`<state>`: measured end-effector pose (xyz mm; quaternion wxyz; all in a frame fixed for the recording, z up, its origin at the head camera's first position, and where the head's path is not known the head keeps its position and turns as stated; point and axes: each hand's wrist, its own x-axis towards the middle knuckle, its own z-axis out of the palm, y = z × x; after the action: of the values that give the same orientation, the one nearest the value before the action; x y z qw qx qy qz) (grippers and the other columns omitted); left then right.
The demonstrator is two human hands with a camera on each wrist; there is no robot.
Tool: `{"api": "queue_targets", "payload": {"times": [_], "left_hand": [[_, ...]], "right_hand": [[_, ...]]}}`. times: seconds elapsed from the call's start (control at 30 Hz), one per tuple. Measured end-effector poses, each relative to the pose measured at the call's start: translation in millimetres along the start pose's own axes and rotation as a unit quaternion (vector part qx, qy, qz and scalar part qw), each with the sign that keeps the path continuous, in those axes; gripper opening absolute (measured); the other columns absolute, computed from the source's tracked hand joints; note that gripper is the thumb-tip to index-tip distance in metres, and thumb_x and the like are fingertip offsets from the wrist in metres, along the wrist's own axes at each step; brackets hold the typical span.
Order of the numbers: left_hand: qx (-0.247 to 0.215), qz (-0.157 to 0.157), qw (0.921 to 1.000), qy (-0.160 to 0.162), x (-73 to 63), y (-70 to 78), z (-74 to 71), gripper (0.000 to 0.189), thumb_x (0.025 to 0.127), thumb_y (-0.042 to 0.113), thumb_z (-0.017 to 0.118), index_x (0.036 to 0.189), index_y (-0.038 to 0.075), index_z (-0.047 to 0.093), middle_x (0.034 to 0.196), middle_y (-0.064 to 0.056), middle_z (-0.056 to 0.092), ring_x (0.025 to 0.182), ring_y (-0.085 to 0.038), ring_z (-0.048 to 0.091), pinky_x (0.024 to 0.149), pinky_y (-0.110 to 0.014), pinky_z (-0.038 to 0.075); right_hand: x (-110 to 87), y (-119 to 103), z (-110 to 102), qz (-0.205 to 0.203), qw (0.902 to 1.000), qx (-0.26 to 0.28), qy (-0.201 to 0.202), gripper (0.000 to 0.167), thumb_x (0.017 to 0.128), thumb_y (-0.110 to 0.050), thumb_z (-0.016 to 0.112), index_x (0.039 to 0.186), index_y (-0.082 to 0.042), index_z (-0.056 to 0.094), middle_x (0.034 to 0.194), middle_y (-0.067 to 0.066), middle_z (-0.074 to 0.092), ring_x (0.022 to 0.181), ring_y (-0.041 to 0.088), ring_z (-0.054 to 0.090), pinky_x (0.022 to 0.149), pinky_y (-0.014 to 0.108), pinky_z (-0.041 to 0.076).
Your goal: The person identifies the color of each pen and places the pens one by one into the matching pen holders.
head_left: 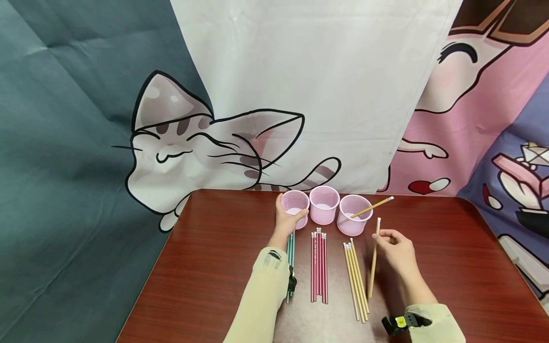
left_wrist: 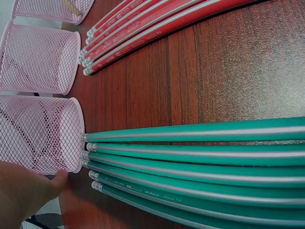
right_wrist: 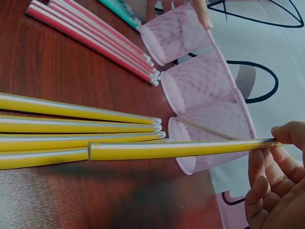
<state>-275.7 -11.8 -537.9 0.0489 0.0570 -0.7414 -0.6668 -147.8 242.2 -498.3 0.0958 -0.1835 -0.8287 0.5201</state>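
Note:
My left hand (head_left: 286, 221) grips the leftmost pink mesh pencil cup (head_left: 296, 202), fingers on its far left side and thumb along the right. My right hand (head_left: 398, 251) pinches a yellow pencil (right_wrist: 176, 150) near its eraser end, the plain end pointing down towards the table. That pencil is raised to the right of a bunch of yellow pencils (head_left: 357, 286) lying on the table. Another yellow pencil (head_left: 379, 203) leans inside the rightmost pink mesh cup (head_left: 350, 228), eraser end sticking out over the rim.
Between the other two cups stands a middle pink mesh cup (head_left: 322, 216). Below it lie several red pencils (head_left: 319, 269). Several green pencils (left_wrist: 200, 132) lie in front of the left cup, partly hidden by my left arm in the head view. A printed cloth (head_left: 326, 85) hangs behind the table.

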Motion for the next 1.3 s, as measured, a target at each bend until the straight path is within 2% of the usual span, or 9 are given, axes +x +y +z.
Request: {"api": "queue_targets", "payload": {"times": [0.33,0.63,0.83,0.93,1.03,1.1,1.17,1.3], "left_hand": [[-0.002,-0.003,1.0000,0.002,1.0,-1.1,-0.1,0.098,0.064,0.009,0.084,0.142,0.015,0.026,0.137,-0.016,0.038,0.122,-0.032,0.039,0.102,-0.043,0.031],[-0.008,-0.008,0.9999,-0.005,1.1,-1.0,-0.6,0.098,0.064,0.009,0.084,0.143,0.015,0.025,0.138,-0.015,0.038,0.123,-0.032,0.038,0.102,-0.043,0.031],[-0.006,-0.002,1.0000,-0.006,0.3,-0.8,-1.8,0.098,0.065,0.009,0.084,0.143,0.012,0.024,0.137,-0.017,0.038,0.123,-0.032,0.038,0.102,-0.043,0.031],[-0.007,-0.003,1.0000,-0.005,-0.2,0.1,-2.7,0.098,0.065,0.009,0.084,0.143,0.012,0.024,0.137,-0.017,0.037,0.123,-0.033,0.038,0.102,-0.044,0.031],[-0.012,-0.007,0.9999,-0.007,-0.2,0.3,-2.9,0.098,0.065,0.009,0.084,0.143,0.014,0.025,0.138,-0.017,0.037,0.123,-0.033,0.038,0.102,-0.043,0.031],[-0.012,-0.003,0.9999,-0.007,0.1,-0.1,-2.6,0.098,0.064,0.009,0.084,0.143,0.014,0.025,0.138,-0.017,0.037,0.123,-0.033,0.038,0.102,-0.043,0.031],[-0.013,0.001,0.9999,-0.007,0.5,-0.9,-2.4,0.098,0.064,0.008,0.084,0.143,0.013,0.025,0.138,-0.017,0.037,0.122,-0.032,0.039,0.102,-0.043,0.031],[-0.012,0.003,0.9999,-0.004,0.7,-1.7,-1.5,0.098,0.064,0.008,0.084,0.143,0.011,0.025,0.137,-0.016,0.038,0.121,-0.032,0.039,0.101,-0.044,0.031]], "right_hand": [[1.1,-18,-7,-0.007,0.9998,0.015,0.009,0.032,0.085,-0.022,0.067,0.104,0.003,0.060,0.063,-0.014,0.056,0.056,0.002,0.050,0.050,0.019,0.040],[7.6,-33,-18,-0.037,0.9990,0.023,0.013,0.029,0.088,-0.028,0.062,0.096,0.001,0.060,0.060,-0.005,0.059,0.053,0.003,0.052,0.045,0.020,0.040],[17.3,-50,-26,-0.060,0.9976,0.033,0.014,0.023,0.089,-0.031,0.061,0.090,-0.008,0.061,0.059,-0.006,0.061,0.051,0.003,0.057,0.045,0.019,0.041],[21.9,-60,-31,-0.075,0.9961,0.043,0.018,0.021,0.089,-0.029,0.061,0.089,-0.008,0.061,0.059,-0.008,0.061,0.052,0.002,0.057,0.046,0.018,0.043],[26.7,-69,-35,-0.085,0.9937,0.070,0.022,0.019,0.090,-0.024,0.061,0.091,-0.005,0.059,0.059,-0.009,0.060,0.051,0.001,0.058,0.045,0.017,0.045],[30.0,-74,-37,-0.087,0.9901,0.108,0.020,0.014,0.090,-0.019,0.061,0.091,-0.005,0.056,0.061,-0.010,0.061,0.050,0.003,0.059,0.043,0.018,0.046],[33.0,-79,-38,-0.086,0.9842,0.154,0.018,0.011,0.090,-0.013,0.060,0.092,-0.008,0.051,0.063,-0.010,0.062,0.049,0.004,0.060,0.042,0.018,0.046],[37.1,-86,-40,-0.089,0.9683,0.233,0.019,0.017,0.089,-0.006,0.059,0.094,-0.011,0.044,0.066,-0.008,0.063,0.048,0.007,0.061,0.040,0.019,0.046]]}}
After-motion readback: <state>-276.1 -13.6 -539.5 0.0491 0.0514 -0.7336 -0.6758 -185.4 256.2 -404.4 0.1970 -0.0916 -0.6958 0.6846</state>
